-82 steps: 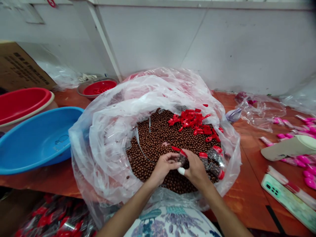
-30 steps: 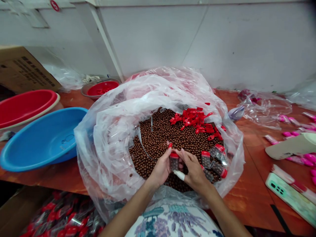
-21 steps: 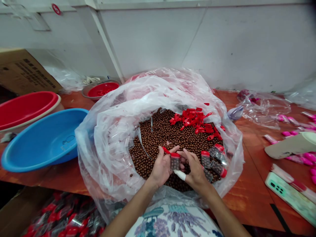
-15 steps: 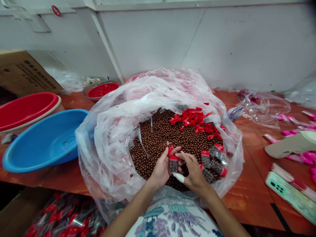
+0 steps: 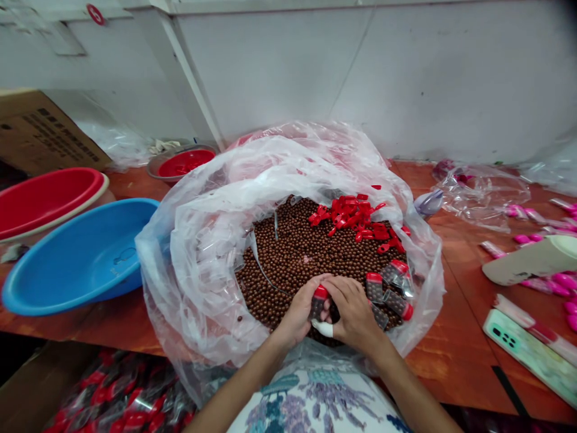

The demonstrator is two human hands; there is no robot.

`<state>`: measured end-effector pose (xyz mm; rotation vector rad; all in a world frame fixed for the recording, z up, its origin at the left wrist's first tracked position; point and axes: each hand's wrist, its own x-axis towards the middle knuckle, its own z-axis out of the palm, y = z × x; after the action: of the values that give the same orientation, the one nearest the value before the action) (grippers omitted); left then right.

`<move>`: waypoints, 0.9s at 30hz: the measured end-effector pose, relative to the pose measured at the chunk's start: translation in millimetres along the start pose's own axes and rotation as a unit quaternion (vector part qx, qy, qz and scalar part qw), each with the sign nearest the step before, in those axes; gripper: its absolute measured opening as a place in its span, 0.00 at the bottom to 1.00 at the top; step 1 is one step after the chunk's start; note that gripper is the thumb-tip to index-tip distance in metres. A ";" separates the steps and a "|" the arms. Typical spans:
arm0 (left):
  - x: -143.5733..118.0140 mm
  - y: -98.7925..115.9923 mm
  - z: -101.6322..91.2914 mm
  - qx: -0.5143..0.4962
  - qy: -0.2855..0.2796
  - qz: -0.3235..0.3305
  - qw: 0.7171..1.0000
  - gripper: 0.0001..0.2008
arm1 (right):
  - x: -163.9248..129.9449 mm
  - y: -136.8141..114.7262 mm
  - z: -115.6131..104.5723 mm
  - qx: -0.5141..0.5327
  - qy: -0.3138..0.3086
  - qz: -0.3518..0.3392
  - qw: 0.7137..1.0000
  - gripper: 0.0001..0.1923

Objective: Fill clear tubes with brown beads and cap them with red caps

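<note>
A small clear bottle (image 5: 317, 308) with a red cap, full of brown balls, is held upright between both hands. My left hand (image 5: 295, 316) is closed around its left side. From the right, my right hand (image 5: 354, 310) wraps over the cap, with a white cover on its thumb. Below them lies a mass of brown chocolate-like balls (image 5: 288, 258) inside a large clear plastic bag (image 5: 180, 258). Several filled bottles (image 5: 374, 287) with red caps rest on the balls to the right. Behind these is a heap of loose red plastic pieces (image 5: 349, 213).
A blue basin (image 5: 81, 258) and a red basin (image 5: 49, 195) stand at the left, a cardboard box (image 5: 45, 129) behind. At the right lie a phone (image 5: 532, 355), a pale tumbler (image 5: 527, 261) and pink tubes (image 5: 559, 282). Capped bottles (image 5: 130, 397) fill a space below the table.
My right hand has moved in over the bottle's cap, its fingers folding closer to my left hand. The bottle shows less and sits slightly further right.
</note>
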<state>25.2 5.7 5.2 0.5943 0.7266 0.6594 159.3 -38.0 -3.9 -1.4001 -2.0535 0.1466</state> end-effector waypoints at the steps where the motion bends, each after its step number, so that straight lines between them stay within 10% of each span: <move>1: -0.4 -0.3 0.1 0.004 -0.002 0.003 1.000 0.26 | -0.6 0.1 0.6 -0.005 0.000 -0.005 1.000 0.33; 8: 3.4 -4.3 -4.3 0.071 0.023 0.005 0.997 0.26 | -8.3 -5.5 -12.2 -0.005 -0.046 0.039 0.998 0.35; 14: 12.3 -0.8 4.9 0.285 -0.012 0.049 0.957 0.21 | -48.2 48.3 -64.8 -0.094 0.028 0.205 0.974 0.17; 20: 27.6 -15.3 41.0 0.622 -0.213 0.204 0.725 0.27 | -80.6 80.8 -72.7 -0.194 -0.029 0.199 0.960 0.23; 24: 39.1 -30.6 55.1 0.744 -0.212 0.232 0.590 0.28 | -75.6 73.6 -69.4 -0.197 0.015 0.236 0.951 0.10; 27: 42.6 -32.1 56.8 0.780 -0.192 0.240 0.546 0.19 | -64.8 76.2 -76.5 -0.160 0.085 0.331 0.926 0.11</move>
<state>102.8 0.8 0.4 2.6149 0.5564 0.1376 277.5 -81.2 -4.7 -2.1886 -1.4341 -0.0347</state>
